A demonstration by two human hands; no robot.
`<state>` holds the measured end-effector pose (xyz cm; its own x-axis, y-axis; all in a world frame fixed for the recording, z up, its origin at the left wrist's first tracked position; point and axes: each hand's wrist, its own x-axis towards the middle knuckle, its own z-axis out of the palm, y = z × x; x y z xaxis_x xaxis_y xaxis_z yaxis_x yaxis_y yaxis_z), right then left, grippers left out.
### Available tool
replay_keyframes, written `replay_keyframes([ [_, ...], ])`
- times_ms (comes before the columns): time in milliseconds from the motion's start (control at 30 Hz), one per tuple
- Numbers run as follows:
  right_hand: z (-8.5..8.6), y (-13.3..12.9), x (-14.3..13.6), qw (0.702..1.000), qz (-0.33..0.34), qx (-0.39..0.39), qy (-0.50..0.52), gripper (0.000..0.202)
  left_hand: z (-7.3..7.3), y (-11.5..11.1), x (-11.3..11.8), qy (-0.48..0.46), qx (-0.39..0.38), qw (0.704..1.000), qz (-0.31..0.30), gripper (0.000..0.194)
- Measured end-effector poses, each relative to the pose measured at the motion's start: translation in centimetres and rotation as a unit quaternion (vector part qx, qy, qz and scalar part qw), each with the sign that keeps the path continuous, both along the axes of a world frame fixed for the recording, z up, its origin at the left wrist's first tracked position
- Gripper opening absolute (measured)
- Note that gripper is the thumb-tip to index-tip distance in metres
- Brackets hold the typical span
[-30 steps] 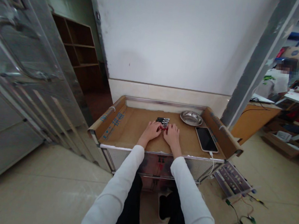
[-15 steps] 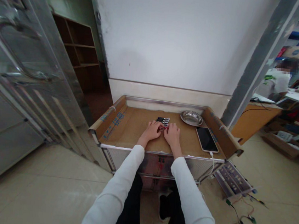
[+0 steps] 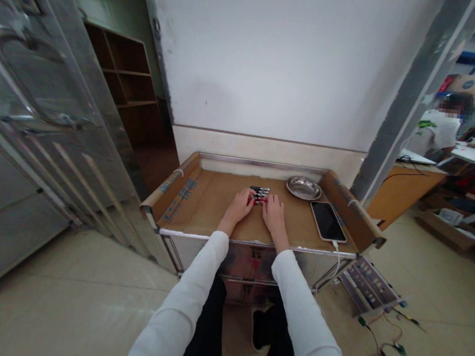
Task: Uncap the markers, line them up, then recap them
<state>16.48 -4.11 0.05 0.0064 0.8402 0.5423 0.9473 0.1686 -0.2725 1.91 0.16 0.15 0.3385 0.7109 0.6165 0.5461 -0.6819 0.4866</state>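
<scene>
Several black-and-white pens point(image 3: 260, 191) lie side by side on the cardboard lining point(image 3: 214, 198) of the cart. Nearest me in the row is a red pen point(image 3: 260, 201), stretching between my two hands. My left hand point(image 3: 241, 205) has its fingers closed at the red pen's left end. On the opposite end, the fingertips of my right hand point(image 3: 274, 211) pinch the pen. Both hands rest low, close to the cardboard, and the fingers partly hide the pen's ends.
A round steel dish point(image 3: 304, 188) sits at the back right. In front of it lies a phone point(image 3: 328, 221) with a white cable point(image 3: 336, 262) plugged in. Raised cardboard sides border the cart. A metal box point(image 3: 372, 288) and loose cables are on the floor at right; a person sits beyond.
My hands have drawn slightly apart, the left one moving left. More of the red pen and of the pen row now shows between them.
</scene>
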Motion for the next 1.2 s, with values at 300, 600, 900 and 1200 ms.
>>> replay_keyframes([
  [300, -0.04, 0.06, 0.16, 1.0, 0.013, -0.008, 0.0, 0.024, -0.52, 0.58, 0.0, -0.015, 0.004, 0.998, -0.06, 0.019],
  [600, -0.14, 0.04, 0.26, 1.0, 0.002, 0.0, 0.028, 0.024, -0.61, 0.67, 0.01, -0.03, 0.002, 0.997, -0.071, 0.018],
  [900, -0.02, 0.14, 0.33, 0.994, 0.101, -0.006, 0.041, 0.022, -0.5, 0.35, 0.01, -0.06, -0.01, 0.994, -0.095, 0.019],
  [1200, -0.17, 0.14, 0.23, 0.995, 0.085, -0.003, 0.046, 0.019, 0.17, -0.27, 0.12, -0.047, -0.017, 0.997, -0.05, 0.017],
])
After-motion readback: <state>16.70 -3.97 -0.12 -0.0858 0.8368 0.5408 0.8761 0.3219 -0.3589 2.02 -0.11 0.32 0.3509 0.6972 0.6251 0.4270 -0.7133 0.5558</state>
